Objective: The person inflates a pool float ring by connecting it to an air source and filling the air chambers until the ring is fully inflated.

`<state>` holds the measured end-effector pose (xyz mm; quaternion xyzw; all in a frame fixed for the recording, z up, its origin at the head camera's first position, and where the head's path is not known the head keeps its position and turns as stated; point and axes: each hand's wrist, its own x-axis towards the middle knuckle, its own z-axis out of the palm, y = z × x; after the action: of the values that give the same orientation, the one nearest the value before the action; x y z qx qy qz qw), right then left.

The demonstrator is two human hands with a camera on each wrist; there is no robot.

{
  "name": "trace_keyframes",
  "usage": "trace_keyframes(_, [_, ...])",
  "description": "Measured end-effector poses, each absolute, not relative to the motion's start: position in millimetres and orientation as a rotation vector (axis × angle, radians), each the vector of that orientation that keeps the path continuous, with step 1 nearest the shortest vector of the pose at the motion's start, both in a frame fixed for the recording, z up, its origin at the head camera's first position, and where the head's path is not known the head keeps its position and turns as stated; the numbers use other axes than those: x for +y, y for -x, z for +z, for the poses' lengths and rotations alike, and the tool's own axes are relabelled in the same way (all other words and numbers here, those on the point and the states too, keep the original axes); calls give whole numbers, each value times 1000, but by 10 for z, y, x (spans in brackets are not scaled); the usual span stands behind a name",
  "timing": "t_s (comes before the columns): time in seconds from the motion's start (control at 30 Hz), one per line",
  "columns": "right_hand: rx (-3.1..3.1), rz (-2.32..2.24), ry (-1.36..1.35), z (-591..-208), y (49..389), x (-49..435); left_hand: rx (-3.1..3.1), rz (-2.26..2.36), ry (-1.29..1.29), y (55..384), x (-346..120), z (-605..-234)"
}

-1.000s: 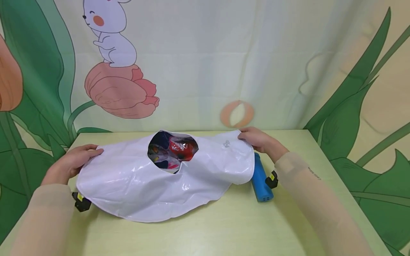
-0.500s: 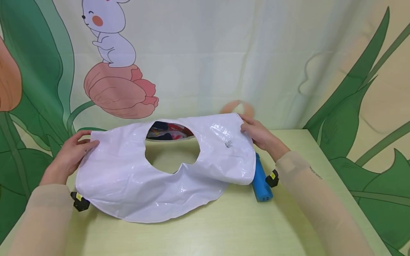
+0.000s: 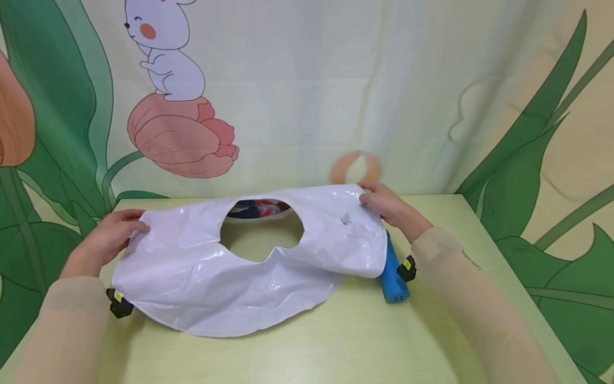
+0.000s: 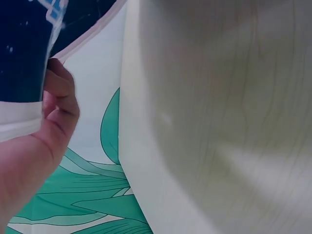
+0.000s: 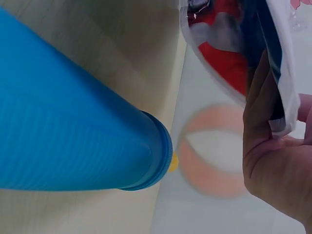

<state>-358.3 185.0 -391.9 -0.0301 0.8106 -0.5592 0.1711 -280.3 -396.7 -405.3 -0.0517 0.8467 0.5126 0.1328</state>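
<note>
A limp white swim ring (image 3: 192, 282), glossy and folded over, is stretched between both hands. Its round centre hole faces up, and a small clear valve (image 3: 345, 218) shows on the right part. Printed dark blue and red lining peeks through the hole at the far side. My left hand (image 3: 107, 237) pinches the ring's left edge between thumb and fingers; in the left wrist view the ring's dark blue face (image 4: 22, 53) hangs by it. On the right edge, my right hand (image 3: 393, 205) grips the vinyl, its fingers (image 5: 258, 117) tucked beneath.
A blue ribbed pump-like cylinder (image 3: 394, 280) with a yellow tip (image 5: 173, 162) lies below the right hand, partly covered by the ring. The pale wooden table (image 3: 307, 352) ends at a printed curtain (image 3: 288, 106). Black wrist cameras (image 3: 120, 304) sit below the hands.
The ring's far edge rose, then dropped partway. Its far layer separated from the near one, so the table now shows through the hole. Both hands kept their grip.
</note>
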Motion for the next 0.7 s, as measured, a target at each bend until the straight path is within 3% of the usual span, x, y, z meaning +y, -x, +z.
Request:
trace_keyframes(0.37, [2329,-1341,112,-3860,3543,1895,2420,1308,79,2798,-4001,-4118])
trace_keyframes(0.7, [2469,-983,307,-3840,3504,1929,2277,1271,-77,2740,-4088,-4115])
